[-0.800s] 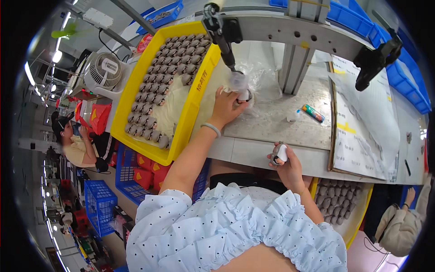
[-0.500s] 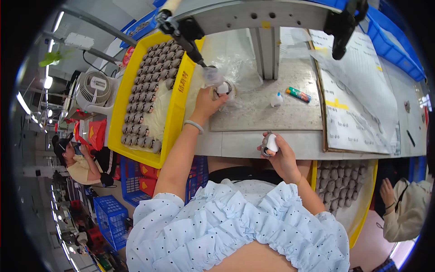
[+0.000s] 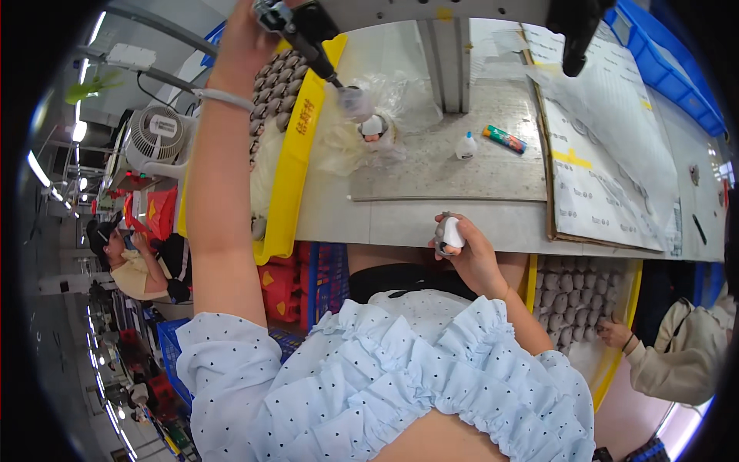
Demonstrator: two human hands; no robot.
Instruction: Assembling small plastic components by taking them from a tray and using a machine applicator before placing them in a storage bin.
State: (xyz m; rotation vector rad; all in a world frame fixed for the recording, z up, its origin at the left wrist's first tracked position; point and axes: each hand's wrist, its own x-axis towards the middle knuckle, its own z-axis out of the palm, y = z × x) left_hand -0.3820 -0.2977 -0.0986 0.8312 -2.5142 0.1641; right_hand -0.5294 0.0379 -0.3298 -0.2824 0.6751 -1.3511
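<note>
My left arm reaches up to the far left, and my left hand [image 3: 248,42] is closed at the lever end of a black-and-metal toggle clamp [image 3: 308,38]; the handle itself is mostly hidden. Beneath the clamp's soft tip [image 3: 355,103] sits a small white-and-dark figurine [image 3: 372,128], nested in clear plastic film [image 3: 412,104]. Near the table's front edge my right hand [image 3: 479,258] is wrapped round a second figurine [image 3: 449,233], grey and white, held upright.
Left stands a yellow tray [image 3: 296,162] with rows of grey figurines; another yellow tray [image 3: 633,300] sits lower right, a co-worker's hand [image 3: 614,334] at it. A small white bottle [image 3: 466,146], a green tube [image 3: 505,139] and a paper-covered board [image 3: 596,177] lie on the table.
My left hand has let go of the figurine under the clamp and moved up to the lever. My right hand keeps its figurine. The co-worker's hand has reached into the lower right tray.
</note>
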